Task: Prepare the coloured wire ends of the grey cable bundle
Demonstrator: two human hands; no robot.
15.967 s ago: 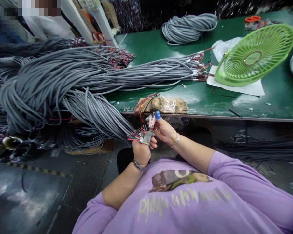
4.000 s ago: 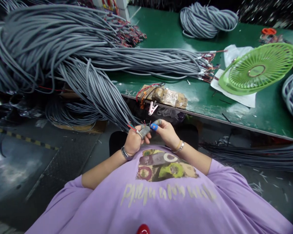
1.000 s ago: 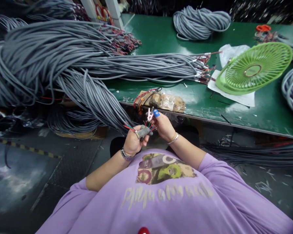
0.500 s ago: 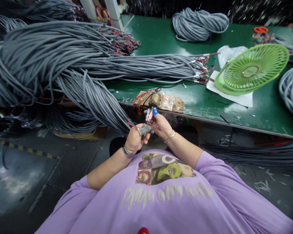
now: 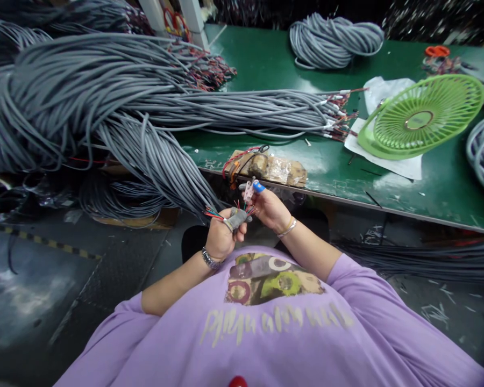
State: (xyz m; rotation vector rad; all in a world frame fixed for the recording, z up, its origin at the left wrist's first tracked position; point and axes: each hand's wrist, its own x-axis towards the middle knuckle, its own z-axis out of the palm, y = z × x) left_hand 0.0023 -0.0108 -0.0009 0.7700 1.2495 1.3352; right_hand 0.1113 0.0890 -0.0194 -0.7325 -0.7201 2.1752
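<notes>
My left hand [image 5: 221, 236] is closed around the end of a grey cable [image 5: 177, 180], its grey-capped thumb pressed on the sheath. Thin coloured wires [image 5: 226, 212] fan out of that cable end. My right hand [image 5: 270, 207], with a blue cap on one fingertip, pinches some of those wires just right of my left hand. A small pink clip [image 5: 249, 190] hangs right above my right fingers, under the bench edge. Both hands are held in front of my chest, below the green bench [image 5: 331, 161].
A huge pile of grey cables [image 5: 76, 102] covers the left of the bench and hangs down to my hands. Further on lie a cable bundle with stripped ends [image 5: 274, 110], a coiled cable [image 5: 334, 40], a green fan grille [image 5: 421, 115] and a taped wooden block [image 5: 270, 167].
My hands have stayed together on the wire ends, with only small shifts of the fingers. The view has tilted slightly.
</notes>
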